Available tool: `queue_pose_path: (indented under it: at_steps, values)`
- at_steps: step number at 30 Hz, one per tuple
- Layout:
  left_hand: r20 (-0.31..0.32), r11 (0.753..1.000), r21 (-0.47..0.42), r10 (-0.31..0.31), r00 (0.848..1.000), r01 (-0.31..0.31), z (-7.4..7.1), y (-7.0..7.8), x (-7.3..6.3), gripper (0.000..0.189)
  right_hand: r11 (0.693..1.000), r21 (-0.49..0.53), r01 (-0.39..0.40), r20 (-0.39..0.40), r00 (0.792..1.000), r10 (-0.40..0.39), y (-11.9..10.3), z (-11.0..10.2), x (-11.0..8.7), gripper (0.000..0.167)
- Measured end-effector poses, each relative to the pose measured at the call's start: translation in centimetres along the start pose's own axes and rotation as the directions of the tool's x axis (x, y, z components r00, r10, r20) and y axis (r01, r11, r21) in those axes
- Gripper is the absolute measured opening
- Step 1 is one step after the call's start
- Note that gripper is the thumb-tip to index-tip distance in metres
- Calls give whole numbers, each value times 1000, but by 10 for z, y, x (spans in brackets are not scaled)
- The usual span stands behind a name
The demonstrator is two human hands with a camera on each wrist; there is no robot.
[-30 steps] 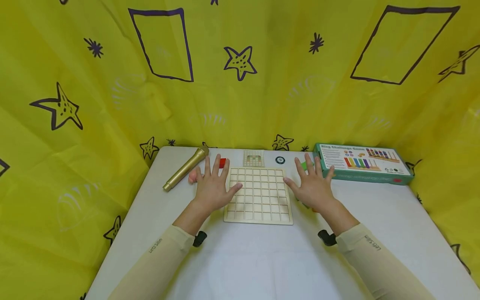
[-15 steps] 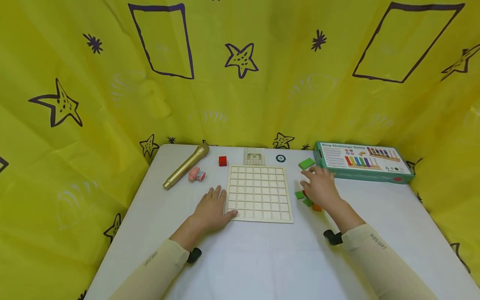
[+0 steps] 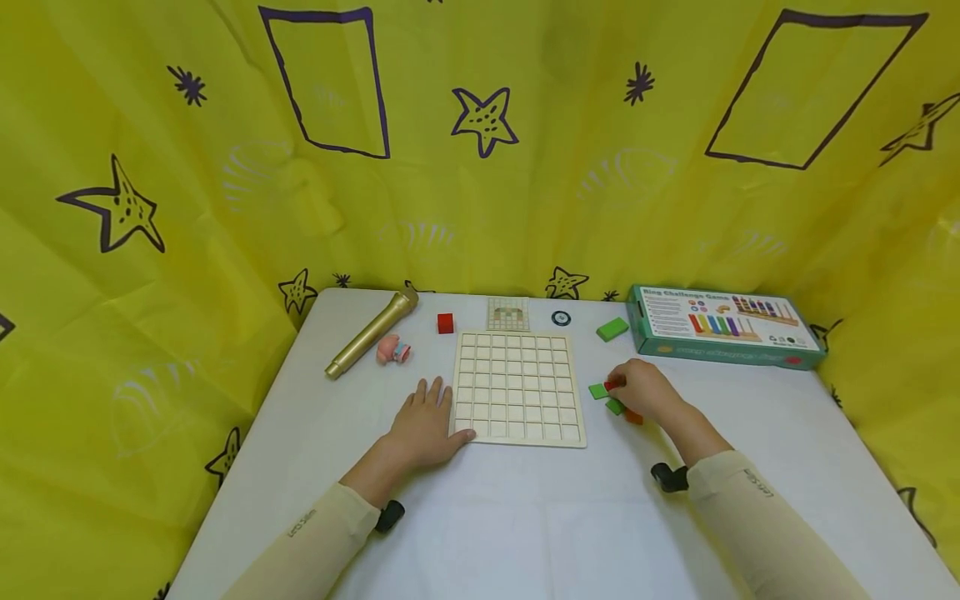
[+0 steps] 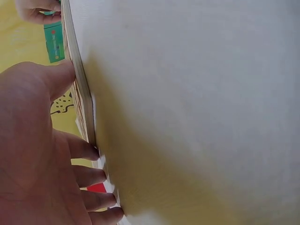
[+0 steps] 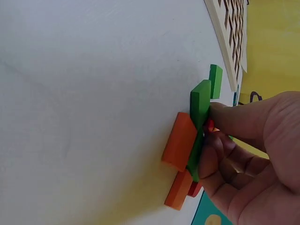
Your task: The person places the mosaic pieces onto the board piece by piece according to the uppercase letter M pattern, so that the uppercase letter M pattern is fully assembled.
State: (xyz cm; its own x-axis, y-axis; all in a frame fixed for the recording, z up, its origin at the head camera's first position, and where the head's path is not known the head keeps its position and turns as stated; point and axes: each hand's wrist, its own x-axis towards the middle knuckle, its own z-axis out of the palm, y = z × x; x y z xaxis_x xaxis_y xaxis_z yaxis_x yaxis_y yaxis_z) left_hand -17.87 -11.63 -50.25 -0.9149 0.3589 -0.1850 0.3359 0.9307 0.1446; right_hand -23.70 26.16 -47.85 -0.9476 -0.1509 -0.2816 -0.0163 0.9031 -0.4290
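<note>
Landmark: board (image 3: pixel 517 387), flat on worktop (image 3: pixel 510 517). Red block (image 3: pixel 611 385) just off the board's right edge, roughly halfway along its depth, in a small cluster. Right hand (image 3: pixel 643 392) is the nearer hand, already at the block; left hand (image 3: pixel 422 427) is across the board at its left edge.

Right grip: curled, thumb and fingertips pinching the red block. Most of the block is hidden by the fingers, so can't tell its long axis. From the grip, the board lies to the left, with a green tile (image 3: pixel 597 391) in between. Second green tile (image 3: pixel 616 407) and orange blocks (image 5: pixel 180 147) sit beside the fingers, on the near side, also right of the board. Crowding looks like the main risk: a neighbour could get nudged.

Right hand pose: low, reaching in from the near right, fingers pointing toward the board, back of hand up.

Left grip: holding nothing, relaxed; fingers laid along the board's left edge, thumb touching its near-left corner. Looks like steadying.

Others: green block (image 3: pixel 612 329) beyond the board's right side, beside box (image 3: pixel 727 329); red cube (image 3: pixel 446 323) past the board's far-left corner.
</note>
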Motion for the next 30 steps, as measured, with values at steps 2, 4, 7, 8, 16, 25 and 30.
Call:
queue_pose_path:
  at_steps: [2, 4, 7, 8, 16, 25, 30]
  values:
    - [5, 1000, 13, -2, 1000, 2, 0, 1, 0, 94, 1000, -3, -9, 14, 1000, 9, -1, -1, 1, 20]
    - [9, 1000, 19, -5, 1000, 4, 0, 2, 0, 94, 1000, -13, -18, 33, 999, 19, -3, -2, 3, 20]
    - [12, 1000, 16, -12, 1000, 12, -1, 2, -1, 94, 999, -41, -17, 54, 998, 19, -7, -2, 6, 17]
    - [10, 1000, 9, -13, 1000, 13, -1, 3, -1, 93, 999, -49, -13, 61, 998, 16, -8, -2, 7, 15]
    - [10, 1000, 14, -20, 1000, 20, 0, 3, -1, 94, 999, -47, 5, 66, 998, -2, -11, -2, 6, 16]
    - [10, 1000, -21, -17, 1000, 17, -3, 4, -4, 97, 997, -51, 62, 23, 998, -61, -19, -12, 10, 17]
    - [18, 999, -39, -15, 1000, 16, 0, 4, -1, 106, 999, -34, 41, 10, 999, -41, -31, -17, 15, 12]
